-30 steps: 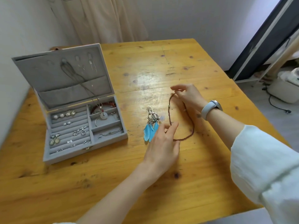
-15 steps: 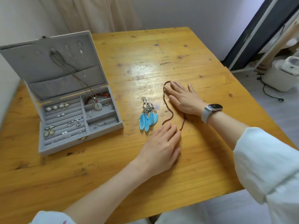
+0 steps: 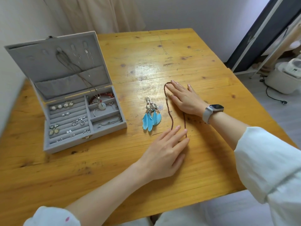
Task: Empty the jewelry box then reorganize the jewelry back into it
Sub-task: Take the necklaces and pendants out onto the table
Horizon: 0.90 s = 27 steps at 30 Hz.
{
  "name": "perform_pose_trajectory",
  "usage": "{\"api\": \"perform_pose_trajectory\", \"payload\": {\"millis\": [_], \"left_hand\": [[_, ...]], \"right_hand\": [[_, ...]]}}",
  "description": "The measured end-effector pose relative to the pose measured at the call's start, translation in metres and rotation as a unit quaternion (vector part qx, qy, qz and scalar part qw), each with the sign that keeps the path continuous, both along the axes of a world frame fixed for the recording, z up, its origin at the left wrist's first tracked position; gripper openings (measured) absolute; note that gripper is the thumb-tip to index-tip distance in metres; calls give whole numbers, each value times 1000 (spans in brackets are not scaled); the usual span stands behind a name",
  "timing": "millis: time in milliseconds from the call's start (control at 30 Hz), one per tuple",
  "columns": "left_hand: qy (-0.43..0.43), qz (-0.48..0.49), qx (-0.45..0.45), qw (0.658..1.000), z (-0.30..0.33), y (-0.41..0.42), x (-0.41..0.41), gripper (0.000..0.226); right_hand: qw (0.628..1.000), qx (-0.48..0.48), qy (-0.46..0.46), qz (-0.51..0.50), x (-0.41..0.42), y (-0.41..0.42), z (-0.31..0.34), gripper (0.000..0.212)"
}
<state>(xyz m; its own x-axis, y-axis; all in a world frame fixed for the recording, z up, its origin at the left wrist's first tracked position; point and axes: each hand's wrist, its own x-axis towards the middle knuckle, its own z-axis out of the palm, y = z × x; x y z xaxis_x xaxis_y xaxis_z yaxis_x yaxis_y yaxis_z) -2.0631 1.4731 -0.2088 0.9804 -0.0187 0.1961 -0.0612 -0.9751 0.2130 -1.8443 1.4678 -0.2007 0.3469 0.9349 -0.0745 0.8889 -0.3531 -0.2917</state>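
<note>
- Left hand [image 3: 164,154] lies palm down on the table [image 3: 187,51], fingers straight and released, their tips touching the near end of a brown cord [image 3: 169,111].
- Right hand [image 3: 185,98] lies flat as well, fingers extended and holding nothing, covering the far part of the cord's loop; a grey-strapped watch [image 3: 211,112] sits on that wrist.
- The cord stretches in a long narrow loop between the two hands, with a small pale bead on its left strand.
- Just left of the cord, feather earrings [image 3: 151,119] in blue lie on the wood, apart from both hands.
- Farther left, the grey box [image 3: 70,93] stands open, lid propped upright, with thin chains hanging from the lid's hooks.
- Its left side holds rows of small earrings; its right compartments hold a red bead bracelet [image 3: 101,97], a round pale pendant [image 3: 102,106] and silver pieces.
- A white appliance [image 3: 286,75] sits on the floor at far right, a curtain [image 3: 97,12] hangs behind the table.
</note>
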Motion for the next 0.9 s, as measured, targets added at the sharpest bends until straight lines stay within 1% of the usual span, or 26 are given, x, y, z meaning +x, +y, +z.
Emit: {"api": "perform_pose_trajectory", "payload": {"millis": [67,133,233,367,467,567,667,767,900], "left_hand": [[34,26,23,999,-1,2,0,55],[61,28,31,997,-4,3,-1,60],[85,17,46,995,-4,3,-3,62],[94,6,38,995,-1,5,-3,61],[62,8,17,998,4,11,-3,56],[-4,21,20,1000,15,25,-4,47],[-52,53,23,997,34,51,-6,40],[-91,100,39,990,57,87,-10,35],[-134,194,79,969,90,146,-27,36]], "right_hand": [[1000,-14,-4,6,-1,-2,-1,48],[999,-40,-22,9,-2,-2,-3,48],[997,-66,-45,11,-3,2,-4,48],[998,-55,-21,15,-9,6,2,47],[1000,-5,7,13,-15,7,8,46],[996,74,57,7,-20,12,20,40],[986,155,63,9,-30,26,39,32],[975,213,66,23,-44,49,62,28],[957,274,70,57,-70,89,86,26]]}}
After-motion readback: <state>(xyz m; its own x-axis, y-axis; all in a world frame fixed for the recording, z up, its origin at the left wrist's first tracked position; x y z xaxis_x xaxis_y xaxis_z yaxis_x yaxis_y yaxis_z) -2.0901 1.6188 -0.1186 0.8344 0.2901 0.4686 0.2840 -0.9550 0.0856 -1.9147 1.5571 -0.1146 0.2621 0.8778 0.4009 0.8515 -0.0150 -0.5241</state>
